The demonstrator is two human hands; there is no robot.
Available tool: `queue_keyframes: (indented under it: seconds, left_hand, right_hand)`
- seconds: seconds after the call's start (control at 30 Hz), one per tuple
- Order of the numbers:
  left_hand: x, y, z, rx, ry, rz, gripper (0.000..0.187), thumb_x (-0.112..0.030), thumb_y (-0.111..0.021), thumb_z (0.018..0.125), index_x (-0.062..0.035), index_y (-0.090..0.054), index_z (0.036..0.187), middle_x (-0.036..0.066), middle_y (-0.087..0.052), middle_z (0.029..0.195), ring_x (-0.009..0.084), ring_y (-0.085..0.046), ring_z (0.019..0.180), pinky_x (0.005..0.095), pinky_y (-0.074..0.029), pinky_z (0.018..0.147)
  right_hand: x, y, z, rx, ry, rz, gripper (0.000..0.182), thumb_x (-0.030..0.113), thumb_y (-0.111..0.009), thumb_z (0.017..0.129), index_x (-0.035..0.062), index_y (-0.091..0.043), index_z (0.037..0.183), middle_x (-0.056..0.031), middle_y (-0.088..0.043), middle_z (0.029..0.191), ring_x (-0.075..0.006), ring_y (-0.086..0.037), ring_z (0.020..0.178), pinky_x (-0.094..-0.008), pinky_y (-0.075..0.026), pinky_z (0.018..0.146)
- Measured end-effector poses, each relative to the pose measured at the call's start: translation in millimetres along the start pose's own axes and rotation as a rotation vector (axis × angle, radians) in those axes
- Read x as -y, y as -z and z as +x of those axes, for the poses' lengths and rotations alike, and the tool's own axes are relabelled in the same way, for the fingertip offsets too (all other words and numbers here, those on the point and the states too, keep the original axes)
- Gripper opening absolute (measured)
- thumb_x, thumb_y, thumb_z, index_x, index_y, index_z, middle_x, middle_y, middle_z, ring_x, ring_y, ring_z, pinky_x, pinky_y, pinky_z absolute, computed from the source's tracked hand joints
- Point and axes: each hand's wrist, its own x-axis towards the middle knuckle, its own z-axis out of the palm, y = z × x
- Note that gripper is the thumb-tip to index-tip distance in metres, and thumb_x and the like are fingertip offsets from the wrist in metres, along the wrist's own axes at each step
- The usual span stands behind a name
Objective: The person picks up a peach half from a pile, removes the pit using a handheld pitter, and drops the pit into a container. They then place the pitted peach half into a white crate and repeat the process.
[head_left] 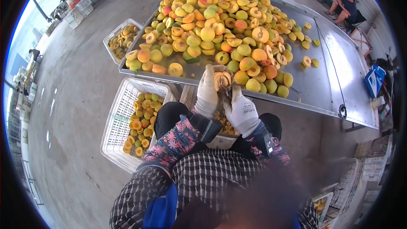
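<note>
My left hand (207, 89), in a white glove, is closed around a cut peach half (222, 80) with its brown-orange inner side showing. Close on its right, my right hand (242, 111), also gloved in white, has its fingers wrapped round a small metal tool (227, 89) that meets the lower part of the peach half. Most of the tool is hidden by the fingers. Both hands are at the near edge of a metal table (339, 74), just in front of a large heap of yellow and reddish peaches (207, 34), some whole and some halved.
A white plastic crate (114, 123) with peach halves (142, 123) stands on the floor at my left. Another crate (112, 34) sits beside the table's left end. Below my hands, more fruit (224, 121) lies between my knees. A seated person (347, 8) is at the far right.
</note>
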Motion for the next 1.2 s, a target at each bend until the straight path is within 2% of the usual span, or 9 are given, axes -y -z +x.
queue_keyframes:
  seconds: [0.47, 0.57, 0.7, 0.77, 0.83, 0.87, 0.97, 1.07, 1.2]
  left_hand:
    - [5.6, 4.0, -2.8, -0.039, -0.068, 0.155, 0.047, -0.045, -0.043, 0.101, -0.0006, -0.058, 0.110, 0.012, -0.066, 0.096, 0.0212, -0.064, 0.084, 0.0318, -0.053, 0.076]
    - [9.2, 18.6, 5.4, 0.028, -0.006, 0.251, 0.047, -0.044, -0.043, 0.101, -0.0001, -0.059, 0.109, 0.012, -0.066, 0.094, 0.0209, -0.064, 0.083, 0.0313, -0.053, 0.075]
    - [-2.2, 13.2, 5.7, 0.041, 0.058, 0.224, 0.045, -0.041, -0.044, 0.101, 0.0010, -0.059, 0.111, 0.012, -0.066, 0.092, 0.0220, -0.064, 0.083, 0.0327, -0.053, 0.075]
    - [3.6, 2.8, 0.5, -0.008, -0.175, 0.165, 0.040, -0.036, -0.045, 0.102, -0.0002, -0.061, 0.105, 0.010, -0.066, 0.092, 0.0192, -0.064, 0.081, 0.0303, -0.053, 0.074]
    - [17.7, -5.1, 7.1, -0.052, -0.422, 0.120, 0.040, -0.036, -0.045, 0.102, 0.0004, -0.062, 0.098, 0.012, -0.066, 0.090, 0.0206, -0.064, 0.078, 0.0322, -0.055, 0.070]
    - [13.9, 0.9, 7.1, -0.019, -0.294, 0.152, 0.044, -0.039, -0.043, 0.102, 0.0014, -0.060, 0.101, 0.014, -0.066, 0.090, 0.0228, -0.064, 0.080, 0.0340, -0.053, 0.073]
    - [-10.8, 5.2, -1.5, 0.038, 0.134, 0.134, 0.055, -0.047, -0.040, 0.101, 0.0050, -0.059, 0.098, 0.019, -0.064, 0.086, 0.0284, -0.063, 0.079, 0.0377, -0.051, 0.078]
    - [-17.5, 9.6, 2.4, 0.135, 0.277, 0.180, 0.054, -0.045, -0.042, 0.100, 0.0052, -0.060, 0.093, 0.018, -0.064, 0.085, 0.0291, -0.063, 0.076, 0.0375, -0.051, 0.076]
    - [-11.7, 24.1, 15.0, 0.235, 0.399, 0.148, 0.046, -0.039, -0.048, 0.099, 0.0036, -0.060, 0.091, 0.016, -0.063, 0.085, 0.0308, -0.064, 0.077, 0.0410, -0.053, 0.074]
  right_hand:
    - [-4.6, 3.0, -3.1, 0.177, -0.037, 0.104, 0.042, 0.018, -0.057, 0.089, -0.0044, -0.039, 0.120, -0.0263, -0.062, 0.077, -0.0437, -0.062, 0.073, -0.0501, -0.049, 0.065]
    - [-9.9, 6.5, -0.9, 0.281, -0.007, -0.083, 0.040, 0.017, -0.057, 0.090, -0.0028, -0.039, 0.120, -0.0264, -0.062, 0.077, -0.0437, -0.062, 0.073, -0.0507, -0.048, 0.064]
    - [-22.5, 4.7, -0.1, 0.264, 0.033, 0.231, 0.038, 0.020, -0.055, 0.091, -0.0026, -0.043, 0.119, -0.0279, -0.063, 0.081, -0.0435, -0.063, 0.078, -0.0489, -0.048, 0.067]
    - [-24.9, 5.1, 5.9, 0.272, 0.072, 0.362, 0.035, 0.019, -0.055, 0.092, -0.0027, -0.044, 0.117, -0.0282, -0.062, 0.079, -0.0432, -0.063, 0.077, -0.0473, -0.048, 0.066]
    - [-22.6, 4.3, 6.9, 0.320, -0.007, 0.342, 0.028, 0.015, -0.055, 0.092, -0.0007, -0.048, 0.114, -0.0160, -0.058, 0.081, -0.0346, -0.059, 0.079, -0.0398, -0.046, 0.070]
    - [-21.7, 3.0, 5.7, 0.347, -0.050, 0.334, 0.024, 0.013, -0.055, 0.093, 0.0003, -0.051, 0.112, -0.0099, -0.057, 0.082, -0.0303, -0.058, 0.079, -0.0360, -0.045, 0.072]
    - [-35.3, -0.4, 4.8, 0.422, 0.015, 0.585, 0.033, 0.023, -0.055, 0.095, -0.0011, -0.047, 0.115, -0.0108, -0.058, 0.072, -0.0258, -0.057, 0.058, -0.0364, -0.045, 0.055]
    - [-11.9, 27.4, 4.3, 0.650, -0.377, 0.794, 0.034, 0.028, -0.054, 0.097, 0.0006, -0.048, 0.116, -0.0033, -0.054, 0.068, -0.0161, -0.051, 0.049, -0.0307, -0.041, 0.045]
    - [-15.1, 17.7, -3.4, 0.716, -0.603, 1.258, 0.027, 0.030, -0.052, 0.099, 0.0053, -0.052, 0.110, 0.0004, -0.047, 0.065, -0.0117, -0.044, 0.045, -0.0249, -0.035, 0.041]
